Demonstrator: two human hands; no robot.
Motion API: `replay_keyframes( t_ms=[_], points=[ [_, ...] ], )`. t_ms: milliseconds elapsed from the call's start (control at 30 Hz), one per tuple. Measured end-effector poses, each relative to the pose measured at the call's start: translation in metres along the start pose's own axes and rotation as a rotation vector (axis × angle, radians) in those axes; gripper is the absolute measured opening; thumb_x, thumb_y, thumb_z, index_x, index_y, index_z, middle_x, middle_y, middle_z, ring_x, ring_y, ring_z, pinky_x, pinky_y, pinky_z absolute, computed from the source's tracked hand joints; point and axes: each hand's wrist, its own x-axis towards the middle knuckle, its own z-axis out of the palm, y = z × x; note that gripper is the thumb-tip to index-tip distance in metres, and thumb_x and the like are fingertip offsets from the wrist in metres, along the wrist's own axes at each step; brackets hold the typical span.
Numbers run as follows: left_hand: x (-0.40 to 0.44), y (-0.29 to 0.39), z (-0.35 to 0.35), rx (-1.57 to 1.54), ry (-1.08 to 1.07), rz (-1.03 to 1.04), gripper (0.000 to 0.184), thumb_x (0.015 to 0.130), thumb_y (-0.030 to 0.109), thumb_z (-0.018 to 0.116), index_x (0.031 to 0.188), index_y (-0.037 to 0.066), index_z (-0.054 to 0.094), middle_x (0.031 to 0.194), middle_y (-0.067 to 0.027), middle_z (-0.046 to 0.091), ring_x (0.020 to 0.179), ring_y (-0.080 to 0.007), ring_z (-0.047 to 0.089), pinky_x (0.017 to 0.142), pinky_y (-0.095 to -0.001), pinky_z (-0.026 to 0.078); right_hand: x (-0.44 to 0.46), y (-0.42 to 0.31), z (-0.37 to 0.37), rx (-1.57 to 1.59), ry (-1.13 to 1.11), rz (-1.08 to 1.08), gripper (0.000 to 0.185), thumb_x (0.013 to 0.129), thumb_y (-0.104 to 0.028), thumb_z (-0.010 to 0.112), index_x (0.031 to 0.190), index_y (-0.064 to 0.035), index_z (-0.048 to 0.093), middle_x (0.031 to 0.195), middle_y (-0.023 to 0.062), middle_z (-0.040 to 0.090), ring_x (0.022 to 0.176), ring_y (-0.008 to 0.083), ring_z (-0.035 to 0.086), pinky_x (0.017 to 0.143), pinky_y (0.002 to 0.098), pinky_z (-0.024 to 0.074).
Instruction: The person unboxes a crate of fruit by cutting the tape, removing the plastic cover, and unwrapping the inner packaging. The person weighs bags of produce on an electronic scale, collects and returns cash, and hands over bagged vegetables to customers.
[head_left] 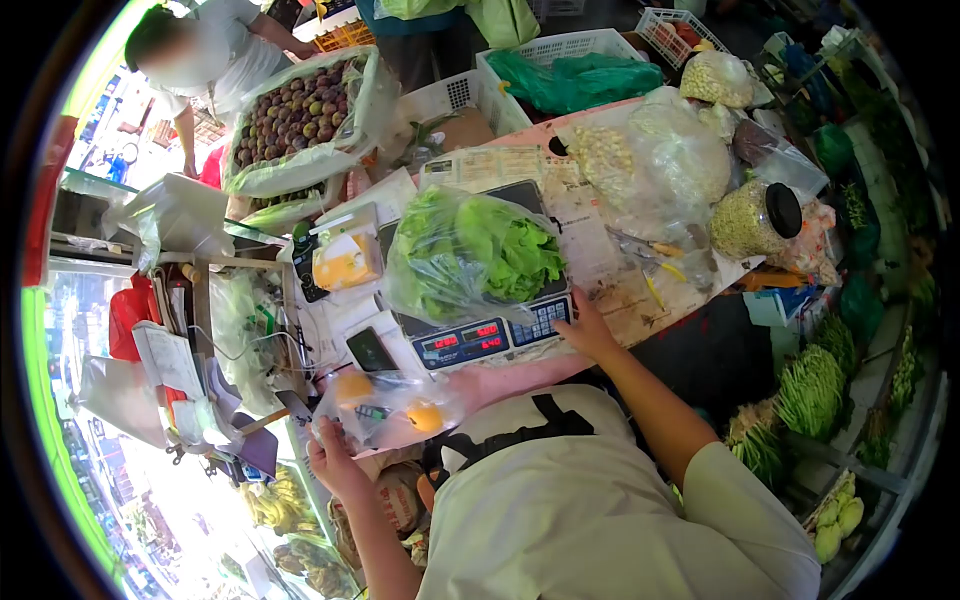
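Observation:
A digital scale (464,349) with red lit numbers stands on the counter before me. On its platform lies a clear plastic bag of green lettuce (475,250). My right hand (590,330) is at the scale's right edge, beside the blue keypad (540,322), fingers apart and holding nothing. At lower left my left hand (335,462) is closed at the edge of a clear plastic bag (385,405). Orange fruits (425,417) show through that bag. A dark phone (371,349) lies between this bag and the scale.
A crate of dark round fruit (295,115) stands at the back left, near another person (215,60). Scissors (650,245), bagged cloves (600,155) and a black-lidded jar (745,218) sit on the counter's right. Green bean bundles (810,390) lie lower right.

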Motion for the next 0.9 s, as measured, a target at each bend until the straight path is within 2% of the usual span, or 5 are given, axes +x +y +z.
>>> replay_keyframes(
  t_ms=[367,467,700,833,900],
  points=[
    [-0.003,-0.005,-0.009,0.129,0.06,0.06,0.034,0.1,0.034,0.067,0.08,0.007,0.063,0.071,0.0047,0.056,0.059,-0.0026,0.045,0.053,-0.021,0.034,-0.003,-0.009,0.004,-0.254,0.084,-0.122,0.073,0.091,-0.02,0.072,0.152,-0.0056,0.033,0.125,0.0208,0.063,0.112,0.0319,0.066,0.092,0.0394,0.0517],
    [-0.005,0.0,-0.008,0.134,0.033,0.076,0.034,0.1,0.035,0.067,0.084,0.005,0.067,0.073,0.004,0.058,0.061,-0.0021,0.046,0.054,-0.0211,0.034,0.002,0.004,-0.018,0.183,-0.159,0.129,0.066,0.096,-0.015,0.066,0.153,-0.0096,0.033,0.126,0.021,0.063,0.112,0.0251,0.066,0.087,0.0358,0.0532],
    [-0.012,-0.006,0.008,0.189,-0.087,0.128,0.041,0.097,0.025,0.072,0.125,-0.001,0.057,0.114,-0.007,0.062,0.099,-0.0132,0.059,0.087,-0.0291,0.05,-0.001,-0.015,-0.022,-0.011,-0.096,0.058,0.071,0.095,-0.017,0.068,0.155,-0.0066,0.032,0.136,0.0181,0.057,0.122,0.027,0.059,0.095,0.0369,0.0499],
    [-0.026,-0.002,0.023,0.305,0.08,0.253,0.068,0.091,0.022,0.078,0.142,0.002,0.038,0.137,-0.0164,0.047,0.122,-0.0269,0.05,0.099,-0.0417,0.046,0.031,-0.073,-0.04,0.022,0.188,-0.175,0.083,0.091,-0.027,0.075,0.154,0.0005,0.03,0.146,0.0239,0.046,0.138,0.0319,0.046,0.111,0.0394,0.0387],
    [-0.027,-0.002,0.038,0.497,0.047,0.798,0.071,0.087,0.017,0.08,0.142,0.002,0.038,0.137,-0.0175,0.047,0.126,-0.0289,0.048,0.105,-0.0446,0.042,0.06,-0.151,-0.056,-0.256,0.124,-0.43,0.098,0.082,-0.037,0.082,0.155,-0.0002,0.028,0.151,0.0265,0.039,0.143,0.0367,0.039,0.116,0.0457,0.0328]
  ],
)
